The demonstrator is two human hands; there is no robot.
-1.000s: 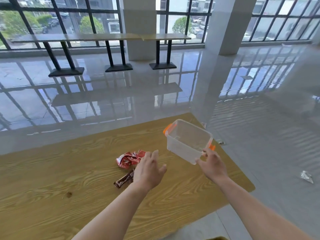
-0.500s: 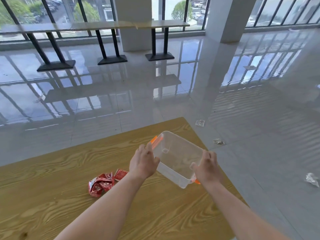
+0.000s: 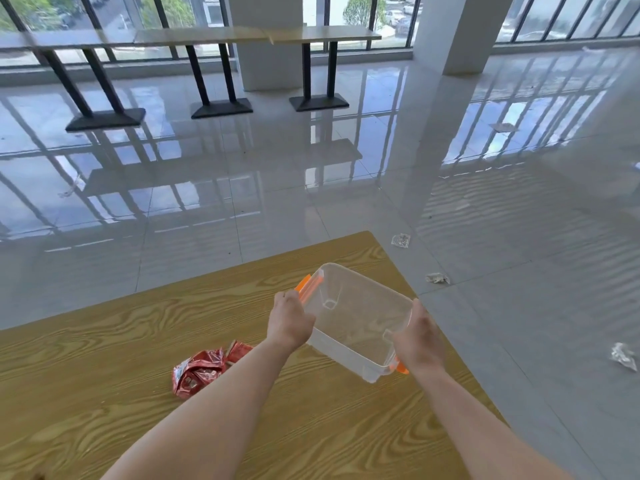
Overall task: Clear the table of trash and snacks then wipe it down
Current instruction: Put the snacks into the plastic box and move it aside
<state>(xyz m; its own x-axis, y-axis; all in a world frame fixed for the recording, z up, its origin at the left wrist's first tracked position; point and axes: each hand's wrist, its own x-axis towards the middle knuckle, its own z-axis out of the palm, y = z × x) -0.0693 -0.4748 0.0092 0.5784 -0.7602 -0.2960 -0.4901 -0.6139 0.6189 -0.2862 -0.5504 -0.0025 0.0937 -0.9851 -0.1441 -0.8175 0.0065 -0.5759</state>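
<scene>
A clear plastic container (image 3: 356,313) with orange clips is tilted above the right part of the wooden table (image 3: 104,375); it holds nothing. My left hand (image 3: 291,320) grips its left rim beside an orange clip. My right hand (image 3: 417,337) grips its right rim. A crumpled red snack wrapper (image 3: 202,370) lies on the table just left of my left forearm, which covers part of it.
The table's right edge runs close under my right arm. Several crumpled clear wrappers lie on the glossy tile floor to the right (image 3: 401,240) (image 3: 437,278) (image 3: 623,355). High tables on black pedestals (image 3: 221,71) stand by the far windows, next to a white pillar (image 3: 457,32).
My left hand has moved from above the wrappers to the container's left rim, so both hands now hold it. The container came closer. The brown snack bar has gone out of sight.
</scene>
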